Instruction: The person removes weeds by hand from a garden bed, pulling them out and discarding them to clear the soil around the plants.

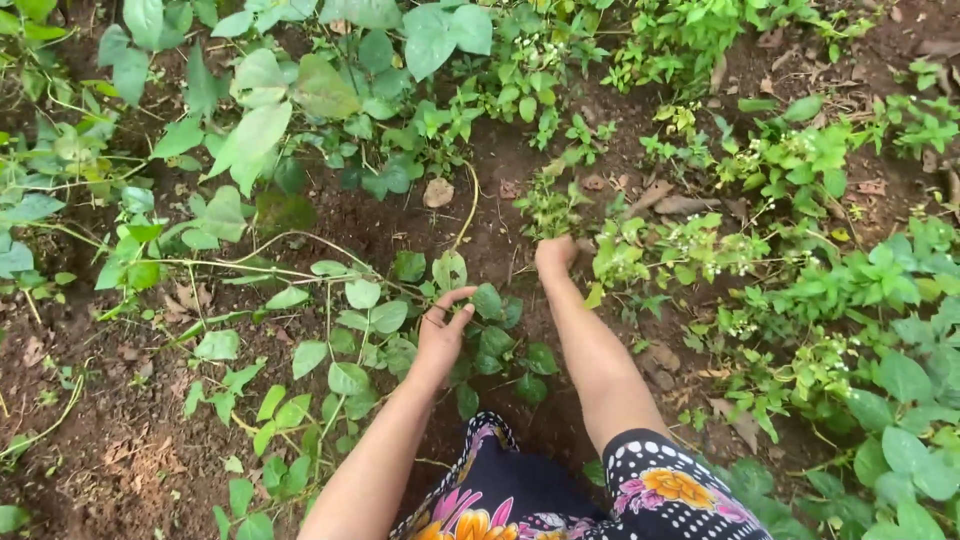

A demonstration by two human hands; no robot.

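Note:
My right hand [553, 256] reaches forward over bare brown soil and is closed around the base of a small leafy weed [549, 203] with tiny white flowers. My left hand [443, 330] hovers lower and to the left, fingers curved and apart, resting among the round leaves of a trailing bean-like vine [352, 330]. Nothing is visibly clasped in the left hand. Both forearms stretch out from a dark floral garment [560, 495] at the bottom of the view.
Brown soil [120, 440] with dry leaves lies at the lower left. Broad-leaved vines [260, 120] fill the upper left. Dense low weeds with white flowers [800, 290] cover the right side. Thin vine stems [250, 262] run across the ground.

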